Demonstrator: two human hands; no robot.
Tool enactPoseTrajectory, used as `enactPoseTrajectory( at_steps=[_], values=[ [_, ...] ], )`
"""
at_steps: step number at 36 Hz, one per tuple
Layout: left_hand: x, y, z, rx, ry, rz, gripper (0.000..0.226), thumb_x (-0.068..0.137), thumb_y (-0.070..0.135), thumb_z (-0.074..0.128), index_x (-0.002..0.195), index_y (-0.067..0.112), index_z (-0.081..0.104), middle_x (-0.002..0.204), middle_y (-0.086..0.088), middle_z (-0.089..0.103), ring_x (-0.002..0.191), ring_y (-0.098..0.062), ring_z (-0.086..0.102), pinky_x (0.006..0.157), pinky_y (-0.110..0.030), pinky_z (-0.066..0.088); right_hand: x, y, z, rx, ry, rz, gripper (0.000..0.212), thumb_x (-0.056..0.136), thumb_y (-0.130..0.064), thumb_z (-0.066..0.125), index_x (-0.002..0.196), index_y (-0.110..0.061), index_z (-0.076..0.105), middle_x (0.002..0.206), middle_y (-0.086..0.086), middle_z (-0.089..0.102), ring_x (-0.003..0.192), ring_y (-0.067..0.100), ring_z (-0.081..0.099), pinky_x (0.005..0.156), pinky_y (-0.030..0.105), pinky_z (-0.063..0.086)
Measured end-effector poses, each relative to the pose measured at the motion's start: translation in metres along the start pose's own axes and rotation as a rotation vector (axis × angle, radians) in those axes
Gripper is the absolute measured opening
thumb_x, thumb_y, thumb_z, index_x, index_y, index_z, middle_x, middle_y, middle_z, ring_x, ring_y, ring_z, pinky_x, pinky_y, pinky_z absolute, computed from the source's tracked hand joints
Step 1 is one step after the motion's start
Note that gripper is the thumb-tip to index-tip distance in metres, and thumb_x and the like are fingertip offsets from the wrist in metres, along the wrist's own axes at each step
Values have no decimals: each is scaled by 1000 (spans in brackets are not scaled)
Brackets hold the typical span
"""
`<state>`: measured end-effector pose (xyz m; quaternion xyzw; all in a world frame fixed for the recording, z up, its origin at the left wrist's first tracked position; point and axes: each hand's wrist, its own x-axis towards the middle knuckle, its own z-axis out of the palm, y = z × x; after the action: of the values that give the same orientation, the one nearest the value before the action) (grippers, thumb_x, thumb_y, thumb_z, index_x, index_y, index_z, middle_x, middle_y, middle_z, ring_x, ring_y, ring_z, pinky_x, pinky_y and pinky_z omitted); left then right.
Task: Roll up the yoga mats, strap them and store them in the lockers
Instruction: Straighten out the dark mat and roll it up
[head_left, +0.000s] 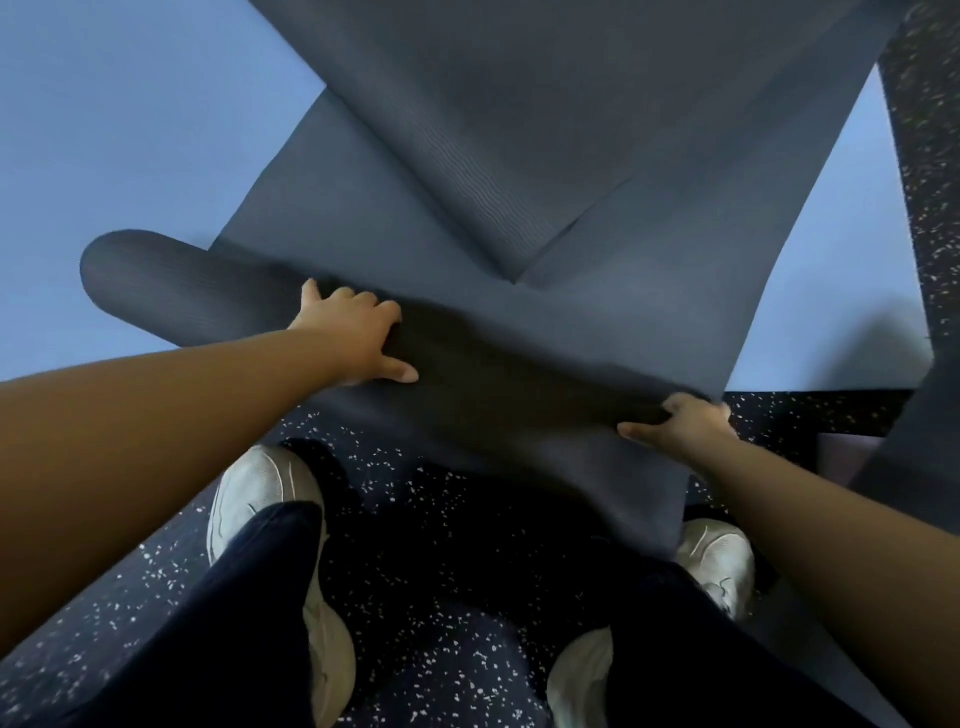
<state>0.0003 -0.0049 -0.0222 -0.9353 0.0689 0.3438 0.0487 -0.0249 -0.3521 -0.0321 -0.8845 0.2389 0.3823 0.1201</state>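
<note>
A dark grey yoga mat (395, 208) lies spread in front of me, its near end turned over into a thick fold or roll (519, 374). My left hand (358, 332) grips the left part of that roll, fingers curled over its top and thumb at its near side. My right hand (685, 423) grips the right end of the roll at the mat's edge. A second dark grey mat (519, 93) lies crosswise on top further away. A rolled grey mat (171, 286) sticks out to the left under my left hand.
The mats lie on a light blue floor pad (104, 130). Dark speckled rubber flooring (415, 597) is under my feet, with my white shoes (260, 499) and dark trouser legs at the bottom. Another dark mat strip (914, 441) runs along the right edge.
</note>
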Motion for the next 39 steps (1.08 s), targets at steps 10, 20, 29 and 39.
enactPoseTrajectory(
  at_steps=[10, 20, 29, 39],
  values=[
    [-1, -14, 24, 39, -66, 33, 80, 77, 82, 43, 133, 25, 41, 123, 0, 57, 114, -25, 55, 89, -37, 38, 28, 7, 13, 106, 74, 32, 25, 74, -50, 79, 88, -35, 64, 122, 10, 62, 126, 30, 47, 102, 48, 41],
    [-15, -20, 45, -67, -209, 21, 60, 77, 80, 47, 102, 25, 53, 107, 0, 62, 102, -23, 59, 76, -33, 42, 30, 10, -5, 392, 275, 154, 56, 87, -9, 65, 134, -5, 36, 125, 24, 55, 113, 44, 54, 95, 49, 47],
    [-32, -28, 74, -266, -270, -87, 55, 81, 75, 47, 97, 24, 57, 98, 1, 61, 93, -20, 59, 80, -32, 44, 24, -10, -22, 296, 160, -45, 75, 87, -5, 54, 154, -16, 22, 148, 16, 42, 134, 35, 41, 108, 37, 33],
    [-42, -27, 69, -146, -145, -2, 59, 82, 77, 44, 108, 25, 54, 108, 0, 65, 100, -21, 61, 74, -31, 42, 30, -17, -13, 437, 325, 49, 56, 91, -12, 63, 135, 3, 32, 134, 21, 49, 124, 38, 49, 98, 39, 38]
  ],
)
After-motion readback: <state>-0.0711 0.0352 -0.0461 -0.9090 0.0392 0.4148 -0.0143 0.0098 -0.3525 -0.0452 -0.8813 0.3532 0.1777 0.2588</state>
